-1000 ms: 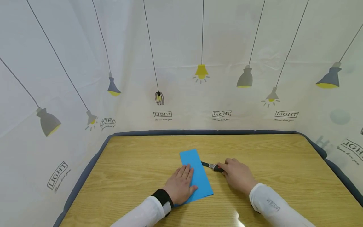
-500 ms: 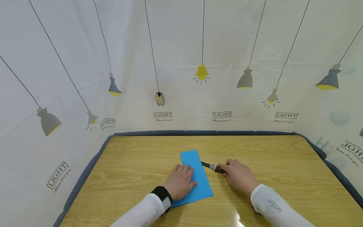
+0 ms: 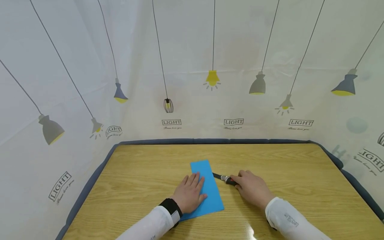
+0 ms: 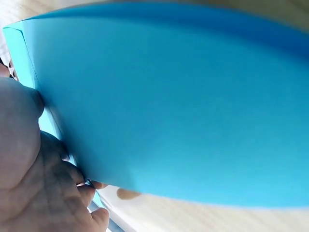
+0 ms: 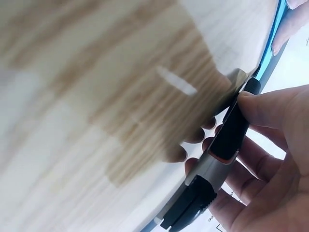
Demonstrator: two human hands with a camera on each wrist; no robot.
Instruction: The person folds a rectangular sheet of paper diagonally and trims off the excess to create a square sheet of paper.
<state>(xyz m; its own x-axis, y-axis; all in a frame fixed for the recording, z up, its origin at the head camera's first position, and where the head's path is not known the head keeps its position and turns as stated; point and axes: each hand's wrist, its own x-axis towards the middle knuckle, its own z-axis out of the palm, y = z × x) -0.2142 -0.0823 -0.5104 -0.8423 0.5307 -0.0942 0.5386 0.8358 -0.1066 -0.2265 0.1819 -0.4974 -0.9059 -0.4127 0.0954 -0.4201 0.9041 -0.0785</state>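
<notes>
A folded sheet of blue paper (image 3: 213, 196) lies on the wooden table, longer than it is wide. My left hand (image 3: 189, 193) rests flat on its left part, fingers spread and pointing away from me. In the left wrist view, one layer of the paper (image 4: 183, 106) bows up beside the palm. My right hand (image 3: 253, 187) grips a utility knife (image 3: 230, 181) with a black and silver handle, thumb along the handle in the right wrist view. The dark blade reaches the paper's right edge, its tip hidden there.
The wood-grain table (image 3: 144, 173) stretches out around the paper, with a dark padded edge (image 3: 192, 141) along its back and sides. Pale curtains (image 3: 192, 43) printed with hanging lamps stand behind and beside it.
My left fingers bent a little half a second ago and now lie straighter on the paper. The paper's near right corner has shifted slightly towards me. The knife stays almost in place.
</notes>
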